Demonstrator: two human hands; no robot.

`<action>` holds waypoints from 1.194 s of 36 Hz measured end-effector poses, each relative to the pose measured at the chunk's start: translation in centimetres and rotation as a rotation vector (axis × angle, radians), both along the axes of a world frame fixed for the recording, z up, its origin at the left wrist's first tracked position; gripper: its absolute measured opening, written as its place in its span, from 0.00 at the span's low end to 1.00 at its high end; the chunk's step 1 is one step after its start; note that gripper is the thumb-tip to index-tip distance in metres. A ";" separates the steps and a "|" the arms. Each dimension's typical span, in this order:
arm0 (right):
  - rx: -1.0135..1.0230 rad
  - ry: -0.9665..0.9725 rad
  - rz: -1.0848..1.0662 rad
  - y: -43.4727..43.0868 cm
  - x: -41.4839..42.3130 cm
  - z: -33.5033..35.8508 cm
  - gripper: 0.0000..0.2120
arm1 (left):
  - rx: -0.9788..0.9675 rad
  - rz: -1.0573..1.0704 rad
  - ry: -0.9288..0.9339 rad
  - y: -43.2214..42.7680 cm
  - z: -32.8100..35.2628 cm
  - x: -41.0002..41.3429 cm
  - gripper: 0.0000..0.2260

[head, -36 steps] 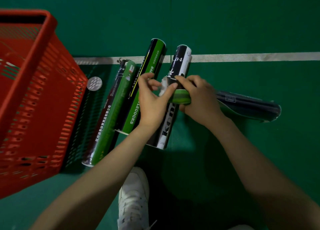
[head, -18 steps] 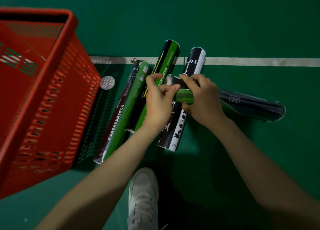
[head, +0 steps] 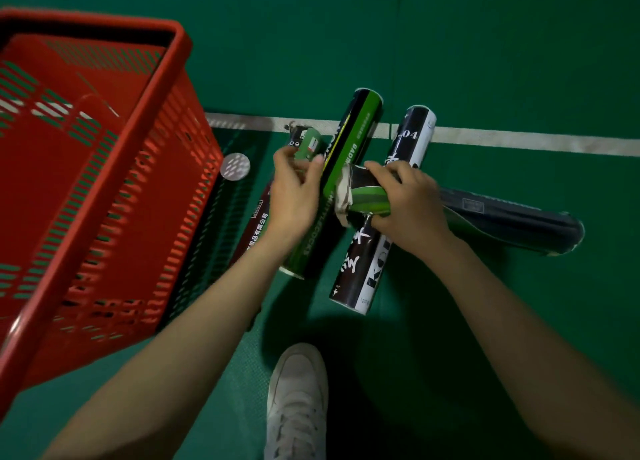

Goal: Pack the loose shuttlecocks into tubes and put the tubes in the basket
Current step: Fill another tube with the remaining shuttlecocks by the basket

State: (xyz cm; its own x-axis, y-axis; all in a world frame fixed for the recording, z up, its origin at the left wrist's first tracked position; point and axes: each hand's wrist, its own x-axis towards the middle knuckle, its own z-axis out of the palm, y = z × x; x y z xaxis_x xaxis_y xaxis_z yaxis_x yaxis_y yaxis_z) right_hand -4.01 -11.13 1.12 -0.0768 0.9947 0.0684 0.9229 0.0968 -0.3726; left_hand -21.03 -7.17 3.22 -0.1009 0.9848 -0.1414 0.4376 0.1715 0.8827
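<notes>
Tube held above the floor, right hand gripping it near its feathery open end.
Left hand, fingers curled but empty, beside the mouth, likely steadying shuttlecocks; basket at left.

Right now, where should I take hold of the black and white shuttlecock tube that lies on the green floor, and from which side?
Grip the black and white shuttlecock tube around its near half, coming from above. That part lies bare on the green floor, while the right hand and its green and black tube cover the middle. It is round, so wrap fingers across its width.
</notes>
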 end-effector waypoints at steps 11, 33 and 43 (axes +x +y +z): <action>-0.223 -0.036 0.037 4.0 -1.0 0.8 0.40 | -0.297 -0.182 0.505 6.7 -6.0 -6.3 0.30; -0.234 -0.070 0.066 6.4 -2.3 0.8 0.41 | -0.264 -0.251 0.676 8.1 -9.9 -11.2 0.16; -0.212 -0.050 0.096 5.0 -2.7 0.6 0.41 | 0.214 0.146 0.217 5.9 -4.8 -7.3 0.07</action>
State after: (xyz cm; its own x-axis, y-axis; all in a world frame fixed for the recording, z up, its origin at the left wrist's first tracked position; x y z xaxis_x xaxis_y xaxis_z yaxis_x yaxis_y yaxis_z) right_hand -6.67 -6.17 1.71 -0.1700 0.9743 -0.1475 0.9309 0.1097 -0.3484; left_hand -28.31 -1.28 -1.56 -0.2486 0.9627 0.1072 0.6033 0.0673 0.7947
